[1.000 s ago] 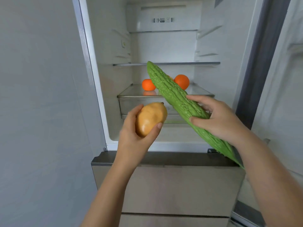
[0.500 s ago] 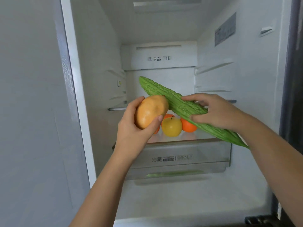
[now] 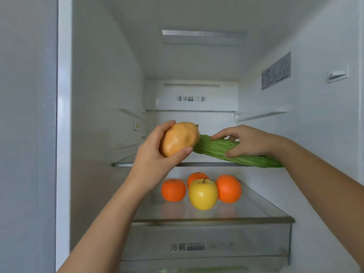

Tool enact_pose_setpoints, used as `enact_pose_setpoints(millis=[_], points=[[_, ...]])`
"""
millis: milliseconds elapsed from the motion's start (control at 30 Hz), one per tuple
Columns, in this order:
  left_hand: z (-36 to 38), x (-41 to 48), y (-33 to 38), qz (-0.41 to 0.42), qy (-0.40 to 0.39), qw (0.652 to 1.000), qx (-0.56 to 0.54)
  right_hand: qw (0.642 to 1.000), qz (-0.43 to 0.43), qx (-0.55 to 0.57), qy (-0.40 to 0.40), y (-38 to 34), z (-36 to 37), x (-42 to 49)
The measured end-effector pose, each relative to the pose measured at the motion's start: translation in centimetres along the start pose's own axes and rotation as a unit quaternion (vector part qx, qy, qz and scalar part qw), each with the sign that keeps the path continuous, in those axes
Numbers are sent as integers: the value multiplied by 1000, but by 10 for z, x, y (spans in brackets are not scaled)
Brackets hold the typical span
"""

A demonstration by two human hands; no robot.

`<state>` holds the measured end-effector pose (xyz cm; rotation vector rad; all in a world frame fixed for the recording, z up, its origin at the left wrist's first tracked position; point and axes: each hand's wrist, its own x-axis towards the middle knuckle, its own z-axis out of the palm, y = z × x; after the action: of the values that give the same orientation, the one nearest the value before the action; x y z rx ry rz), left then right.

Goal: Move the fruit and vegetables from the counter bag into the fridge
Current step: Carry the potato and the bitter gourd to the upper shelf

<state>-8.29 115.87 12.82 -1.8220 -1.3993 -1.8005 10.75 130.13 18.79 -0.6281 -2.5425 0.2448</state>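
Bitter gourd [image 3: 226,149] and mango [image 3: 178,138], both held at the level of the fridge's upper glass shelf [image 3: 122,164]: the gourd lies nearly flat, its length along the shelf's front edge, the right hand [image 3: 248,140] grasping its middle from above; whether it already bears on the glass cannot be told. The left hand [image 3: 155,154] cups the mango just beside the gourd's far tip, apparently touching it, fingers wrapped around the fruit. On the lower shelf [image 3: 256,211], three oranges [image 3: 173,190] and a yellow apple [image 3: 202,194] are already stored in a close cluster. By this showing the task is well advanced; these two items remain to be set down and released. The counter bag is out of view, so any remainder is unknown. Nothing else occupies the upper shelf, and the mango needs room beside the gourd.
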Motion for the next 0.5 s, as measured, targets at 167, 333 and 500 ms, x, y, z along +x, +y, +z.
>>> enact_pose_setpoints(millis=[167, 333, 500], points=[[8, 38, -15, -37, -65, 996, 43, 999, -7, -11, -53, 30, -2, 36], [19, 67, -37, -101, -139, 985, 34, 997, -1, 14, -81, 58, 3, 68], [28, 87, -57, -185, -201, 962, 30, 994, 15, 55, -93, 82, 7, 95]])
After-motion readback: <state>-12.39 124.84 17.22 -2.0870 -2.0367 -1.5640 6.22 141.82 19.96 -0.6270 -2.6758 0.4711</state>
